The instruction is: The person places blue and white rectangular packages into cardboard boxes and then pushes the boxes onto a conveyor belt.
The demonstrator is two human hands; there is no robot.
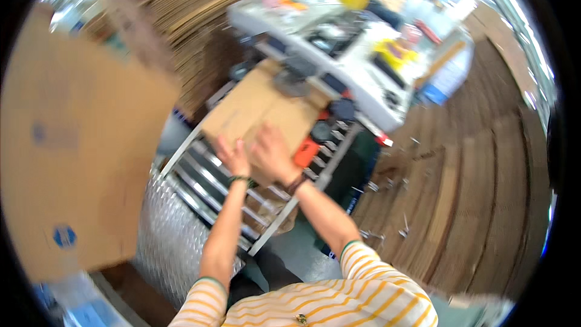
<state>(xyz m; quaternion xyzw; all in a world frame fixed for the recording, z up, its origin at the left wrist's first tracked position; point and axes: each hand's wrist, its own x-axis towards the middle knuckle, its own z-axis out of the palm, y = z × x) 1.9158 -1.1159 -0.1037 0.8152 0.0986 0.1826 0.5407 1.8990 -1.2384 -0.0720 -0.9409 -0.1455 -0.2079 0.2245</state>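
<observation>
A closed brown cardboard box [251,100] lies on the roller conveyor [209,175], its far end under the dark head of a carton sealing machine [293,75]. At the box's near end is my left hand [235,158], fingers stretched out and apart against the cardboard. Close to its right, my right hand [271,150] reaches over the box's near edge. Motion smears its fingers, so their closing cannot be made out. An orange block [307,152] and black knobs [321,130] sit along the conveyor's right side.
A large cardboard box [78,157] stands close on the left, beside a roll of bubble wrap [172,236]. Behind the conveyor is a cluttered white table [266,15] with bottles and tools. Stacks of flat cardboard [460,188] rise at right and far left.
</observation>
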